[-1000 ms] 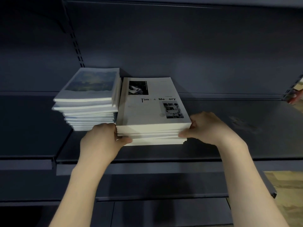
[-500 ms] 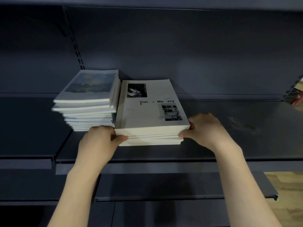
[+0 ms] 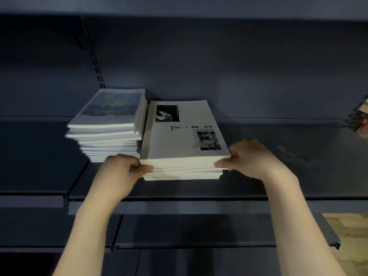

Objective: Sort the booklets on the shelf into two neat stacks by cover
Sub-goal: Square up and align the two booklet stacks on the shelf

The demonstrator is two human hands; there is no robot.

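Two hands, left hand (image 3: pixel 119 172) and right hand (image 3: pixel 253 158), fingers clamped on flat matte white booklet stack (image 3: pixel 183 168).

The right stack (image 3: pixel 185 136) is showing white covers with black-and-white photos; the left stack (image 3: pixel 111 108) is wearing blue-green (blurry) pictures on the dark grey shelf (image 3: pixel 278 188).

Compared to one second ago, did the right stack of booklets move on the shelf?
Yes. The right stack slid left, against the left stack, closing the small gap. The shelf stayed put.
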